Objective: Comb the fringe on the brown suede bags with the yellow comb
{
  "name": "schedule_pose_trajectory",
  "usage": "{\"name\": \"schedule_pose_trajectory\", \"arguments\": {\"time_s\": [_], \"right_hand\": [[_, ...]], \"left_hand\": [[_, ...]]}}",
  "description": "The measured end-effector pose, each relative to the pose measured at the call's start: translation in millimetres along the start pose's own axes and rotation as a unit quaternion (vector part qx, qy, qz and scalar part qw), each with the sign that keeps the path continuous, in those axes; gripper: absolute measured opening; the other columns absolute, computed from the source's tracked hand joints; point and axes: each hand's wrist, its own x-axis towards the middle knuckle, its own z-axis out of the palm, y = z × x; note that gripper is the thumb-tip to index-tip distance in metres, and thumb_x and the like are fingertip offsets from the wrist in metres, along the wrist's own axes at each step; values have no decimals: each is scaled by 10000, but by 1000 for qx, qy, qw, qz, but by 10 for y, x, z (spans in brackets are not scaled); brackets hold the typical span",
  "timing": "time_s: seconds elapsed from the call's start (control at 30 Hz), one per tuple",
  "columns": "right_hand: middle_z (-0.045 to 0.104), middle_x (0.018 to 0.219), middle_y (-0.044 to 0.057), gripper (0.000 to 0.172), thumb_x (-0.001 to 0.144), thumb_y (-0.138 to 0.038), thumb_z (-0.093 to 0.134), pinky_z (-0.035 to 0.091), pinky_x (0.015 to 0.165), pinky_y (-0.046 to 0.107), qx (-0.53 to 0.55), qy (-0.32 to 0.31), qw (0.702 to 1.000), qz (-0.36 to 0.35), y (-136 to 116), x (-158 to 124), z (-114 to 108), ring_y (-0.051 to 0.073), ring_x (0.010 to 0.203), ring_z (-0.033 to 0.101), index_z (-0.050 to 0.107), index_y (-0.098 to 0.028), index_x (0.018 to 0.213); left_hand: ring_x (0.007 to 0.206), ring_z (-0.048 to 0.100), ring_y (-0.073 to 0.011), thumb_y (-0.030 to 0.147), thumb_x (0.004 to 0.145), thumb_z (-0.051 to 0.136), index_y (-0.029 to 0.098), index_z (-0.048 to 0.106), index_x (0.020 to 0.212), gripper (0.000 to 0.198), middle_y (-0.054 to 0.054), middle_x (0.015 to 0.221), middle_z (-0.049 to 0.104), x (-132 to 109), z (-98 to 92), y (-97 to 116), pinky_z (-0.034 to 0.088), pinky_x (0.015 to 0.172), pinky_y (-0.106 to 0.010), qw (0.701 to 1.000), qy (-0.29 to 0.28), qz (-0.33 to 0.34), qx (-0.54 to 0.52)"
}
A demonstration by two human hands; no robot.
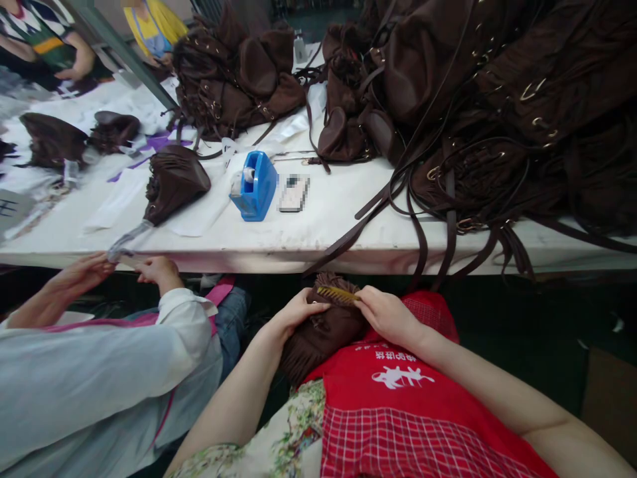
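Note:
A dark brown fringed bag (pixel 318 338) rests on my lap, against the red apron (pixel 393 392). My left hand (pixel 301 312) is closed on the bag's upper edge, thumb on top. In my right hand (pixel 385 312) is a yellowish-brown comb (pixel 338 294), pinched at its right end. The comb lies across the top of the bag, its teeth near the fringe (pixel 328 279). Part of the bag is hidden behind my hands and the apron.
A white-covered table (pixel 239 252) runs just ahead. On it are a blue tape dispenser (pixel 256 186), a blurred phone-like object (pixel 293 192) and heaps of brown bags (pixel 432 66), with straps over the edge. At left, a co-worker's hands (pixel 159 272) hold a plastic-wrapped strip.

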Motion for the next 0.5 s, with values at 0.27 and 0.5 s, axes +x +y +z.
{"name": "schedule_pose_trajectory", "arguments": {"time_s": [0.27,0.5], "right_hand": [[619,1047,124,394,895,-95,432,447,655,282,-159,-9,982,-101,58,-27,303,206,827,578,535,-162,1269],[627,1011,96,271,967,-244,417,427,620,262,-148,-14,985,88,369,176,378,187,780,611,615,-210,1149]], "left_hand": [[830,679,-224,170,548,797,73,692,966,441,-127,915,722,-22,71,-163,499,837,-307,967,-92,-52,-232],[754,679,-207,183,549,803,79,699,913,393,-115,871,725,-57,157,-151,514,766,-296,971,-87,-53,-217]]}}
